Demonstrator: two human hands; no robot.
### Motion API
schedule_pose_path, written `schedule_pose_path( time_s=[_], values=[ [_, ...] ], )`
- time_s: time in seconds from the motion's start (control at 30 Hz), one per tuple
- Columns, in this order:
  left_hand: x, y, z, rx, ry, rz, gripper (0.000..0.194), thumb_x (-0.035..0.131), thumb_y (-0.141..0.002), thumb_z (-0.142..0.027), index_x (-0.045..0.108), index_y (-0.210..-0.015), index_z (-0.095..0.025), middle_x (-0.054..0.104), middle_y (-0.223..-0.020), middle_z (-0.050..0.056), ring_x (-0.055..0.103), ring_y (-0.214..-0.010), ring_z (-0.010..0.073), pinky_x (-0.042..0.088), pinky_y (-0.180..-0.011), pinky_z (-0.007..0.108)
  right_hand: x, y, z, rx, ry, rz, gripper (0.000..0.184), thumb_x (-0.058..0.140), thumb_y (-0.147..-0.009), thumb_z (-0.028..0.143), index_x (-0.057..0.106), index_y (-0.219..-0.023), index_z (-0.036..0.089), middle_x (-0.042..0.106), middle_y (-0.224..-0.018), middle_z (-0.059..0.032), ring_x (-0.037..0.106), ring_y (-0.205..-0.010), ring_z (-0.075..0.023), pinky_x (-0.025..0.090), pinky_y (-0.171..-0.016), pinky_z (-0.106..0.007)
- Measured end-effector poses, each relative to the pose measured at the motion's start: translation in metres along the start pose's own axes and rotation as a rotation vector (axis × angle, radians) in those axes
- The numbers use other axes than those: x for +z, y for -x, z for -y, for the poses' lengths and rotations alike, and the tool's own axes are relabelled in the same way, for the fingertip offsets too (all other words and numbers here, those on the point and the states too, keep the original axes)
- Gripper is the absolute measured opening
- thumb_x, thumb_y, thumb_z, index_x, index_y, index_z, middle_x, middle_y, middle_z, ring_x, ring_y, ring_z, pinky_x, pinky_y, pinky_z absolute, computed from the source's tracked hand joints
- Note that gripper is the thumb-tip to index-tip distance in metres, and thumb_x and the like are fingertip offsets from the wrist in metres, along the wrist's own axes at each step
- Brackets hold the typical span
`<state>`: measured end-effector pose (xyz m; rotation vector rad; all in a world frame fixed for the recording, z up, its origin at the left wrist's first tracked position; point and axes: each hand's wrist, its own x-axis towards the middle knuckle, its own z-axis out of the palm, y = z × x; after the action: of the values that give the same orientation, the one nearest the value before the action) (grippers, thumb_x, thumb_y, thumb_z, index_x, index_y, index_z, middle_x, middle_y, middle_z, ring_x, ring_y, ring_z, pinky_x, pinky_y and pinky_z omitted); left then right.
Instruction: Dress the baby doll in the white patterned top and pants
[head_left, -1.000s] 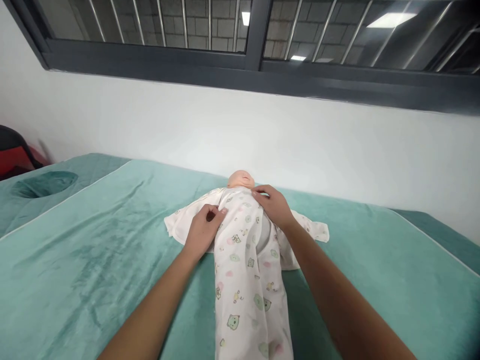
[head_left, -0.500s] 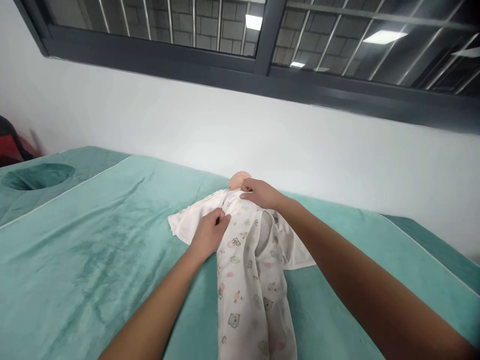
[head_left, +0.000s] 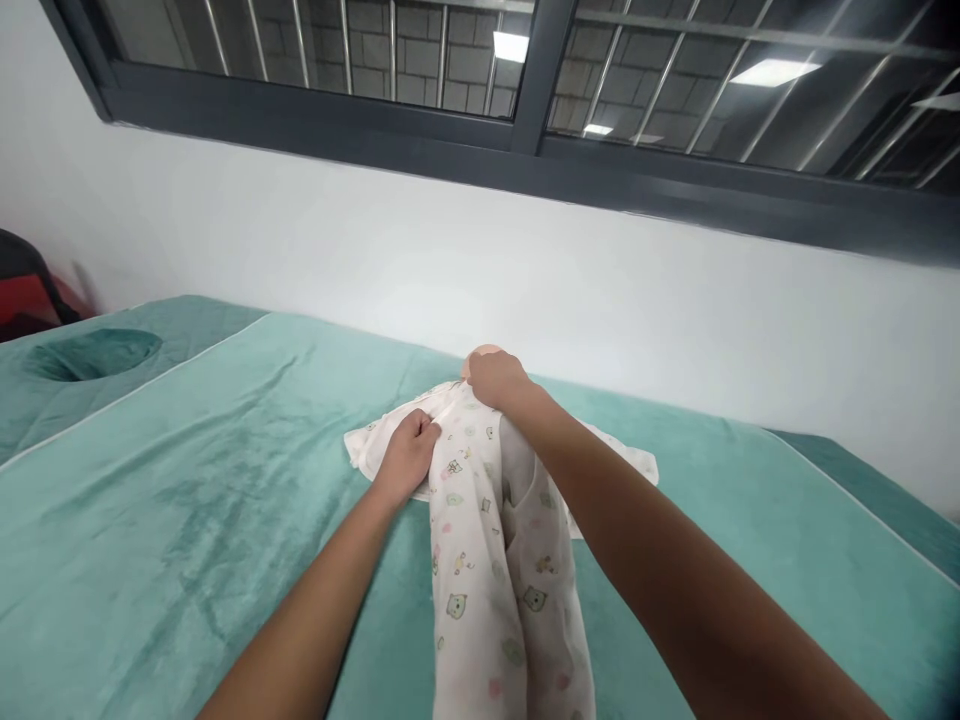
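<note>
A doll lies on its back away from me, with only the top of its round, skin-toned head [head_left: 480,352] showing. It wears a white baby romper [head_left: 469,560] printed with small green and pink animals, and the sleeves spread out to both sides. My left hand [head_left: 409,455] is closed on the romper's left side edge, below the sleeve. At the neckline my right hand [head_left: 499,380] pinches the cloth close to the head. My right forearm covers part of the right sleeve [head_left: 626,455].
Green plush covers the bed [head_left: 225,480] under the doll. A round hole [head_left: 97,355] opens in the bed at the left. Behind stands a white wall [head_left: 375,260] below a dark-framed window [head_left: 525,140] with metal bars. A red and black object [head_left: 30,290] is at the far left.
My right hand has moved slightly left and up, its fingers now closed at the neckline. My left hand has shifted a little left with the cloth. The right sleeve lies more outspread.
</note>
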<state>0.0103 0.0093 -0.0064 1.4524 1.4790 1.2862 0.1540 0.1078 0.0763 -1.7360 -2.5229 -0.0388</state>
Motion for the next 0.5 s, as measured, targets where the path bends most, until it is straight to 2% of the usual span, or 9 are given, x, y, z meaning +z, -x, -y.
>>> schedule_pose_path(
  time_s=[0.13, 0.3, 0.4, 0.5],
  values=[
    [-0.008, -0.005, 0.001, -0.014, -0.092, 0.010, 0.023, 0.049, -0.077, -0.023, 0.033, -0.060, -0.022, 0.039, -0.059, -0.004, 0.040, -0.062, 0.0145, 0.027, -0.059, 0.027, 0.007, 0.011, -0.001, 0.064, -0.101, -0.013, 0.019, 0.050, -0.088, 0.025, 0.060, -0.100, 0.015, 0.066, -0.101, -0.0165, 0.061, -0.092, -0.0275, 0.043, -0.079, -0.036],
    [-0.012, -0.005, 0.000, -0.012, -0.264, 0.018, 0.023, 0.048, -0.078, -0.024, 0.034, -0.060, -0.021, 0.042, -0.058, -0.004, 0.040, -0.061, 0.0148, 0.025, -0.059, 0.028, -0.001, 0.041, -0.039, 0.056, -0.271, 0.009, 0.034, 0.040, -0.092, 0.048, 0.057, -0.087, 0.019, 0.065, -0.088, -0.0049, 0.058, -0.079, -0.0179, 0.041, -0.068, -0.028],
    [-0.010, -0.001, -0.003, -0.060, -0.269, 0.060, 0.023, 0.048, -0.081, -0.029, 0.036, -0.064, -0.021, 0.044, -0.061, -0.004, 0.042, -0.063, 0.0147, 0.028, -0.060, 0.027, -0.006, 0.051, -0.061, -0.036, -0.376, 0.039, 0.037, 0.042, -0.089, 0.052, 0.056, -0.079, 0.019, 0.062, -0.085, -0.0022, 0.055, -0.077, -0.0170, 0.040, -0.068, -0.027],
    [-0.005, 0.003, -0.006, -0.066, -0.138, 0.155, 0.030, 0.049, -0.084, -0.047, 0.043, -0.072, -0.021, 0.047, -0.068, -0.004, 0.046, -0.068, 0.0145, 0.033, -0.063, 0.026, -0.004, 0.053, -0.067, -0.169, -0.486, -0.022, 0.027, 0.046, -0.088, 0.043, 0.056, -0.081, 0.019, 0.062, -0.094, -0.0030, 0.054, -0.085, -0.0175, 0.039, -0.073, -0.028]
  ],
)
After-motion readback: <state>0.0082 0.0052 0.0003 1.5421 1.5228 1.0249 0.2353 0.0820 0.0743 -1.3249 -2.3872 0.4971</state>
